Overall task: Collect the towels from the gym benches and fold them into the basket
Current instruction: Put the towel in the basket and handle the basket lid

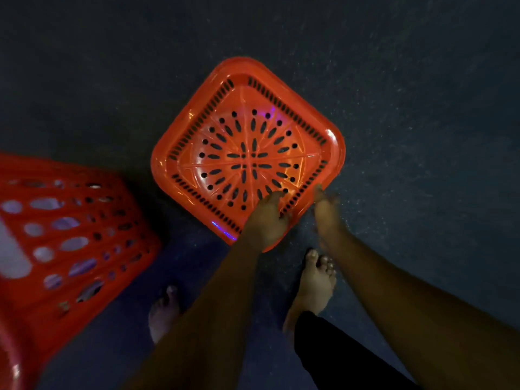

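Note:
A flat red square lid with slots and holes lies on the dark floor in the middle of the head view. My left hand lies over its near corner, with fingers curled on the rim. Just right of that corner, my right hand is blurred, its fingers straight and their tips at the lid's edge. A tall red basket with oval holes stands at the left edge. Pale cloth shows inside it and through the holes.
Dark speckled gym floor surrounds the lid on all sides. My bare feet stand just behind the lid, one on each side of my left forearm. No bench is in view.

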{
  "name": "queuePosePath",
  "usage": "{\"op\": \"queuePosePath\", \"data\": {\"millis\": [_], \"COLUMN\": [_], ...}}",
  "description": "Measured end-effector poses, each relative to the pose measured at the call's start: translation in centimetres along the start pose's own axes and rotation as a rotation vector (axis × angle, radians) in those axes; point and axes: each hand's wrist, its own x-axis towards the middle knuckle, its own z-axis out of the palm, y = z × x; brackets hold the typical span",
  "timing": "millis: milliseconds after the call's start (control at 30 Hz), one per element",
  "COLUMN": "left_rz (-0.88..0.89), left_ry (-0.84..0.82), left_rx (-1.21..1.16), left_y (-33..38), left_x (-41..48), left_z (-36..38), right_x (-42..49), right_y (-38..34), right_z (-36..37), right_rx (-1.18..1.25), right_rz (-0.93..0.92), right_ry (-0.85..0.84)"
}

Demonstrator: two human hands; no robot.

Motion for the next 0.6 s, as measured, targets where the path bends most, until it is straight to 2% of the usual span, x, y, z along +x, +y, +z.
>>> {"op": "queuePosePath", "data": {"millis": [67,167,267,367,433,533,600], "left_rz": [0.006,0.031,0.062,-0.001,-0.059,-0.102,-0.133], "left_ry": [-0.075,-0.069,0.131,0.378,0.461,0.615,0.701], "left_rx": [-0.003,-0.062,0.009,0.142,0.198,0.152,0.084], "left_y": [0.4,3.3,6.8,10.9,13.5,16.0,16.4], "left_x": [0.3,-1.5,-5.3,-10.4,-14.3,-20.8,-25.0], "left_z": [0.4,-1.9,-7.1,-14.4,-19.8,-27.5,-31.8], "right_x": [-0.2,-3.1,-9.7,-17.3,-22.5,-27.9,-31.3], "right_y": [-0.2,-2.3,-6.4,-11.0,-13.8,-16.1,-16.8], "right_z": [-0.1,-0.5,0.2,1.2,1.4,1.1,1.0], "right_rx": [0.131,0.215,0.244,0.153,0.115,0.095,-0.020], "right_rz": [0.039,-0.062,-0.125,-0.199,-0.277,-0.405,-0.401], "right_ry": [-0.104,-0.135,-0.262,-0.385,-0.303,-0.031,0.051]}}
